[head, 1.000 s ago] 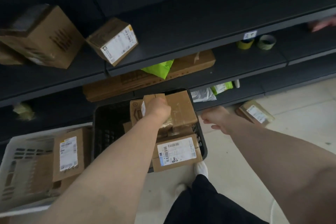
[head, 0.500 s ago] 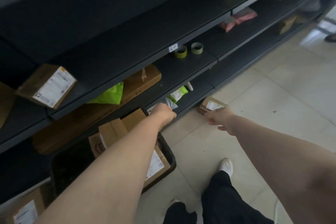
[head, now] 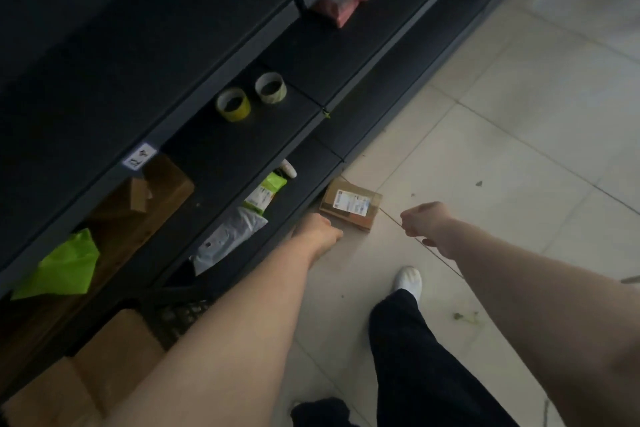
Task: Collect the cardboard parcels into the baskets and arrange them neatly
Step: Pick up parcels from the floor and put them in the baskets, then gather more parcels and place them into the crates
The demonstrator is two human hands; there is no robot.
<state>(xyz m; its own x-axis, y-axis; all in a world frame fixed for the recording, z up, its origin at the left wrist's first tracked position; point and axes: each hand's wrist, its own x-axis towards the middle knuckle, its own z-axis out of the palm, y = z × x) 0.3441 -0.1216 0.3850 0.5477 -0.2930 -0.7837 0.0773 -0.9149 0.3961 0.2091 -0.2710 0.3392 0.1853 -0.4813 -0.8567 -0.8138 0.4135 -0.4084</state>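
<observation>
Tiled floor (head: pixel 502 156) runs beside dark shelving (head: pixel 214 135). I see one parcel (head: pixel 349 206) on the floor against the shelf base. My left hand (head: pixel 320 236) and right hand (head: pixel 424 222) flank it, both empty, fingers curled shut.

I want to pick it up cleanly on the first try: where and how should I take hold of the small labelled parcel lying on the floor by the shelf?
The small cardboard parcel lies flat on the floor, label up, its far end against the shelf base. Probably best to come from above and the open aisle side, with the grip across the two long side edges. The right hand has the clearer approach.
</observation>
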